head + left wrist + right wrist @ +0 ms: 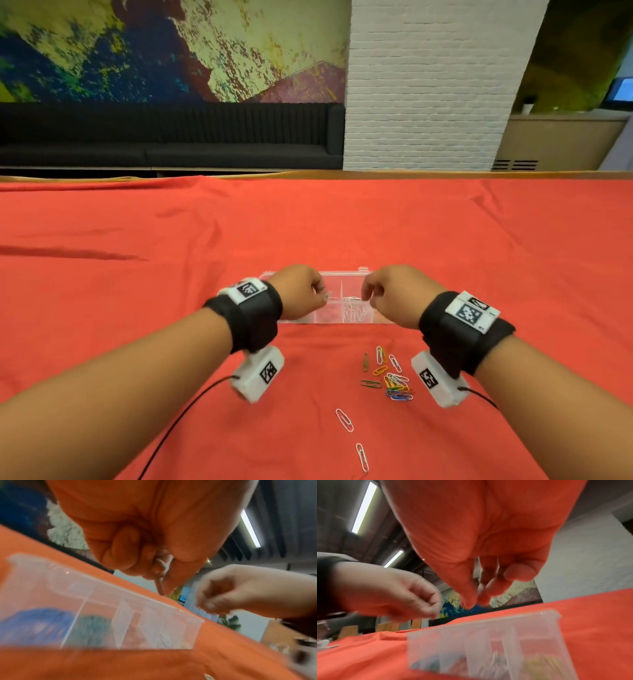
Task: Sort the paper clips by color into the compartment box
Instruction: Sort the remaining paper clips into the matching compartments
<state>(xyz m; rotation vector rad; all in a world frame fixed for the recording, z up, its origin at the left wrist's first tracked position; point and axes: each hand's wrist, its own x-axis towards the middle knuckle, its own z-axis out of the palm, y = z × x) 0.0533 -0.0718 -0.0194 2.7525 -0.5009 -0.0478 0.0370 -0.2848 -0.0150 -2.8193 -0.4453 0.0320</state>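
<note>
Two white clips (344,419) nearest on red cloth (137,308). Beyond them, mixed-colour clip pile (394,385) loose on cloth. Past pile, clear compartment box (342,318), white clips inside middle section. Left hand (301,291) over box, fingers curled, pinching pale clip (328,296). Right hand (390,294) over box, fingertips pinched; cannot tell whether anything held.

The near corners of the compartment box (346,277) are covered by both hands in the head view, and its contents are too faint to be told by colour. In both wrist views the box is smeared by blur and cut off by the lower edge. Whether anything is pinched by the right hand (394,294) cannot be told.
</note>
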